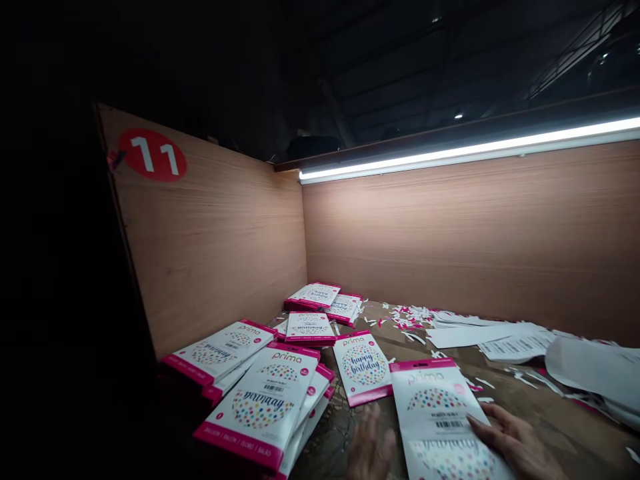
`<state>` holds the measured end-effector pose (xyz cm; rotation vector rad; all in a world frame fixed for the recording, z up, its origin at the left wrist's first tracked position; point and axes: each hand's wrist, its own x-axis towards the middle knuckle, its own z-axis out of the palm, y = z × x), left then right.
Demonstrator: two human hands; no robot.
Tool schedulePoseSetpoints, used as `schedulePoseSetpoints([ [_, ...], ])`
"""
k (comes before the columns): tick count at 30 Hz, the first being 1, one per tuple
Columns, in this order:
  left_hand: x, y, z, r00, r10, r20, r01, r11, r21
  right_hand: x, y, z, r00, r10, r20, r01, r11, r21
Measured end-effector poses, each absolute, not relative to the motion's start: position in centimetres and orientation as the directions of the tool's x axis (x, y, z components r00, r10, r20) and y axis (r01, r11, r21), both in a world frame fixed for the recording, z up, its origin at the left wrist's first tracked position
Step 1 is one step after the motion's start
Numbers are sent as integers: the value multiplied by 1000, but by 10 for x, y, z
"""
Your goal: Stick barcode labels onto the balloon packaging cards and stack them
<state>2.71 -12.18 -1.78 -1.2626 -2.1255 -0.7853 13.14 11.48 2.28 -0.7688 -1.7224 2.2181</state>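
Note:
My right hand (517, 443) grips the right edge of a balloon packet (434, 417), with the thumb on its front. This packet is white with pink ends, dotted balloon artwork and a barcode label across the middle. To its left is my left hand (371, 445), blurred by motion, its fingers stretched out and nothing seen in them. Just beyond the left hand lies a single "happy birthday" balloon packet (363, 367), face up. A stack of similar packets (267, 403) sits at the left front. The lower parts of both hands are cut off by the frame.
Farther back are another packet stack (227, 347), a small pile (311, 327) and a corner pile (315, 293). Paper scraps (413, 317) and white sheets (490, 335) lie along the back. A wooden side panel (225, 253) and back panel (465, 240) enclose the table, under a light tube (470, 150).

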Motion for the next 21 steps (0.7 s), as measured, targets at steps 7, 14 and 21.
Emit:
schedulePoseSetpoints([
  [7, -33, -92, 23, -753, 638, 162, 658, 725, 204, 98, 114, 35, -656, 704, -272, 46, -323, -945],
  [14, -48, -85, 0, -741, 663, 106, 671, 739, 65, 111, 134, 15, -658, 680, -322, 157, -295, -943],
  [21, -43, -80, -1, -598, 786, 157, 758, 618, -208, 116, 132, 9, -628, 721, -293, 129, -276, -953],
])
